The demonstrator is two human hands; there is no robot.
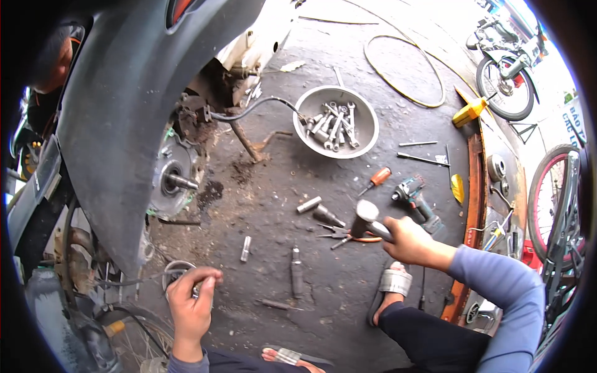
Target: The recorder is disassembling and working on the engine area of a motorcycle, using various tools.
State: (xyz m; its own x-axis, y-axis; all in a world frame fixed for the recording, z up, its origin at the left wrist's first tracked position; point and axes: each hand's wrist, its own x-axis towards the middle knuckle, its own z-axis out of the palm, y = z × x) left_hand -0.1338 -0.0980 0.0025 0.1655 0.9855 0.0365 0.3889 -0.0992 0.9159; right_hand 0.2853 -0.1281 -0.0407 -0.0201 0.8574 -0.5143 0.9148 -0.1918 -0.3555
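Note:
My right hand (411, 241) is closed round the handle of a hammer (366, 214), its head raised above the ground. Beneath it lie orange-handled pliers (341, 234). My left hand (191, 306) has its fingers bent together beside a round metal part (176, 267); whatever is in them is mostly hidden. A motorbike with a dark body panel (124, 118) stands on the left, its engine opened to show a protruding shaft (181, 181). Between my hands, a short socket (245, 248) and a dark cylindrical tool (296, 273) lie on the ground.
A metal bowl (303, 137) holds several wrenches and sockets. An orange screwdriver (377, 179) and a cordless drill (418, 202) lie to the right. Beyond an orange metal edge (474, 199) are more parts. A yellow bottle (469, 112) stands farther off. Another person (53, 68) is behind the motorbike.

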